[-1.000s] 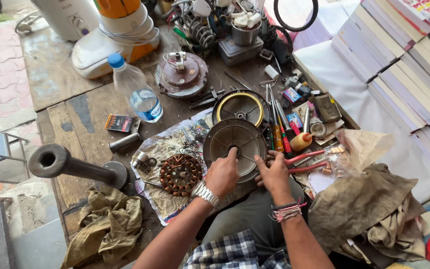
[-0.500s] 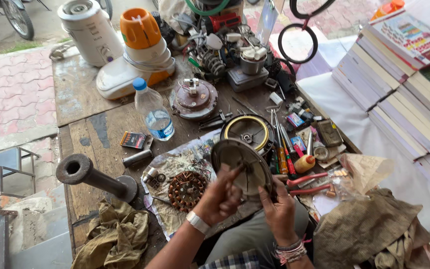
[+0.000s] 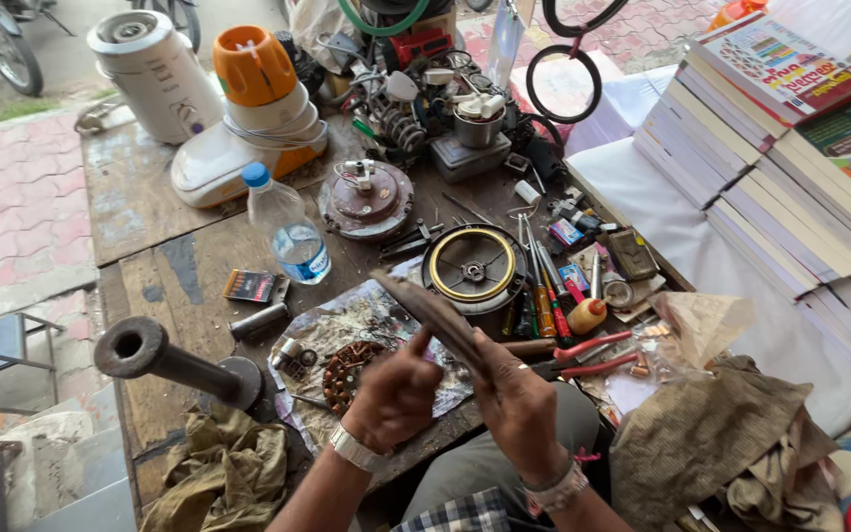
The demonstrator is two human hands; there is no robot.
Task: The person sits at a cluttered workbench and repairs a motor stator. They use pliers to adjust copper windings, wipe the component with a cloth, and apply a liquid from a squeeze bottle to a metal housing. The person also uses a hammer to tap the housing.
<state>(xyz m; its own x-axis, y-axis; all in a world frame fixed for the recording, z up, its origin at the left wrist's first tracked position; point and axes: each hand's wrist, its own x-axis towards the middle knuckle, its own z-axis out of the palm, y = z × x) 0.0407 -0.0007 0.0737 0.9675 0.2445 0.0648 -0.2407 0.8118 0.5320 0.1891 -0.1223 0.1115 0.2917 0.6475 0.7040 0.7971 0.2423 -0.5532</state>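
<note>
Left hand (image 3: 398,389): closed around the lower near edge of the round metal cover (image 3: 432,317), index finger raised along its face.
Right hand (image 3: 516,399): wrapped on the cover's other side, fingers curled over the rim; both hands share the load.
Cover position: held in the air above the near edge of the wooden table (image 3: 150,212), over the crumpled printed sheet (image 3: 366,315); clear of everything on the bench.
Cover orientation: seen nearly edge-on. Its long line runs from the hands up and away to the left; the far end is the higher one. Which face is the hollow one, cannot tell.
Handling note (judgement): grip by the rim on both sides, thumbs off any greasy face, turn slowly; keep it over the sheet so loose bits drop there and not to the floor.
Just beyond hands: copper-wound stator (image 3: 345,369) lying on the sheet; red-handled pliers (image 3: 591,355) to the right.
Mid bench: black disc with brass ring (image 3: 473,268), flat; row of screwdrivers (image 3: 542,296) beside it; plastic water bottle (image 3: 286,225), upright.
Left edge: heavy iron pipe stand (image 3: 164,360), rag (image 3: 221,471) beneath.
Far bench: orange-and-white juicer (image 3: 248,118), white jar (image 3: 155,74).
Right: stacked books (image 3: 790,167).
</note>
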